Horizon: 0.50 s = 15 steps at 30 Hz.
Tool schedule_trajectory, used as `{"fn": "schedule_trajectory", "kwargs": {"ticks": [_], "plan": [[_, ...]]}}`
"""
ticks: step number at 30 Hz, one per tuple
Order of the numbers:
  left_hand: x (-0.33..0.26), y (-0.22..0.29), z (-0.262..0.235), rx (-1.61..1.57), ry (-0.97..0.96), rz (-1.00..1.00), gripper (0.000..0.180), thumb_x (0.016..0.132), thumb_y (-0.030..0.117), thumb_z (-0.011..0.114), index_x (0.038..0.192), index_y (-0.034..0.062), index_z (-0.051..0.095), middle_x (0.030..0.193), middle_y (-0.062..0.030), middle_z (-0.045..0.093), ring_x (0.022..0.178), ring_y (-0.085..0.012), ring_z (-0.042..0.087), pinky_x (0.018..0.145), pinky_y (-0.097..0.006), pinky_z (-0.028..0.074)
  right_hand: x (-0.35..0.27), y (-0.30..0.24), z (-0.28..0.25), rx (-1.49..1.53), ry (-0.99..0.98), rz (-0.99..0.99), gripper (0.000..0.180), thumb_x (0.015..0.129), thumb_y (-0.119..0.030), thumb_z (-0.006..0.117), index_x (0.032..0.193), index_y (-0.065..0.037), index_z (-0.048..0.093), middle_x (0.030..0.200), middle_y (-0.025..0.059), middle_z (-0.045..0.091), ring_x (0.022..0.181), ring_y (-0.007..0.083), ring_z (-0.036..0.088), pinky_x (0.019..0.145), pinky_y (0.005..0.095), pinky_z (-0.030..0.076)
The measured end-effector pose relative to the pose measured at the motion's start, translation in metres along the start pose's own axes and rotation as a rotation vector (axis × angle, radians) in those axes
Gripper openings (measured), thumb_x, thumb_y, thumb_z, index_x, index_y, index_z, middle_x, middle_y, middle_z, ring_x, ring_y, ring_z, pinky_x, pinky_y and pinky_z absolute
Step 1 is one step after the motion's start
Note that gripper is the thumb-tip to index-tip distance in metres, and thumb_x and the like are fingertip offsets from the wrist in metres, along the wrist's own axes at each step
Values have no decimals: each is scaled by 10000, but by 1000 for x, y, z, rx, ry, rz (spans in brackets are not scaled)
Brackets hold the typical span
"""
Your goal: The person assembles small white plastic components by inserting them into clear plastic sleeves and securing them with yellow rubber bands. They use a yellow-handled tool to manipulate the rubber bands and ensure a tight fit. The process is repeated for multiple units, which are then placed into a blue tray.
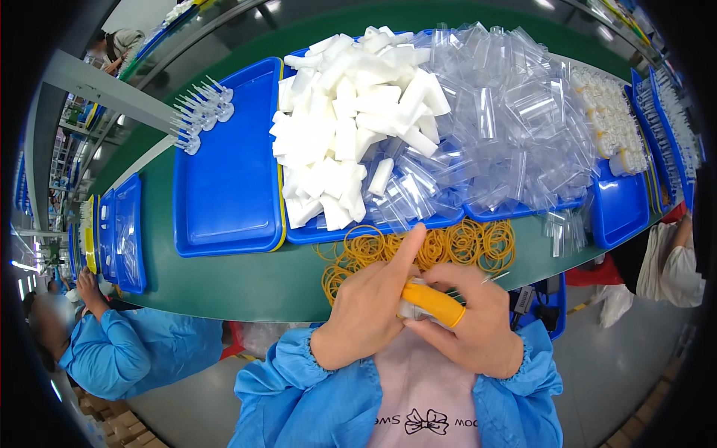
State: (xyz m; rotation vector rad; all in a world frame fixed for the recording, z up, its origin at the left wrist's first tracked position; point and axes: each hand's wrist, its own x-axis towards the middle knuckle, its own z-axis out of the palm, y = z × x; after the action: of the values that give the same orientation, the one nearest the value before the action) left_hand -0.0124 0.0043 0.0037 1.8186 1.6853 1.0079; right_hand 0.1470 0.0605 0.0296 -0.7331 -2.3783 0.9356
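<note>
Both my hands meet in front of my chest, just this side of the yellow rubber bands. My left hand (370, 310) has its index finger stretched out, pointing away from me; its other fingers curl out of sight against the right hand. My right hand (474, 313) is closed, with a yellow finger cover (435, 302) on one finger. Between the hands sits a small whitish, clear part (408, 308), mostly hidden by the fingers. A thin stem (495, 277) sticks out beyond the right hand. Loose yellow rubber bands (455, 243) lie on the green table (216, 280) beyond.
White foam blocks (343, 112) and clear plastic sleeves (515, 112) are heaped in blue trays. A blue tray (228, 187) at left holds several stemmed clear parts (205, 108). Small parts (612, 112) fill the right. A co-worker (127, 343) sits at left, another person at right.
</note>
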Motion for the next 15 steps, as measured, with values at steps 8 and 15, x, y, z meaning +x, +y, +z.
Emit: {"fn": "schedule_trajectory", "kwargs": {"ticks": [8,15], "plan": [[3,-18,-19,-578,-205,-56,416,712,109,738,1075,5,564,896,-102,636,825,-204,629,732,-320,503,-18,28,-25,66,94,103,244,637,-142,746,842,-50,649,863,77,569,751,238,565,638,330,458],[-5,-24,-19,-1271,91,-338,537,748,154,731,1181,10,447,793,-61,562,753,-166,585,695,-310,494,-32,43,-11,-427,-132,102,135,633,-110,710,729,-61,629,884,52,537,816,244,492,660,355,366]]}}
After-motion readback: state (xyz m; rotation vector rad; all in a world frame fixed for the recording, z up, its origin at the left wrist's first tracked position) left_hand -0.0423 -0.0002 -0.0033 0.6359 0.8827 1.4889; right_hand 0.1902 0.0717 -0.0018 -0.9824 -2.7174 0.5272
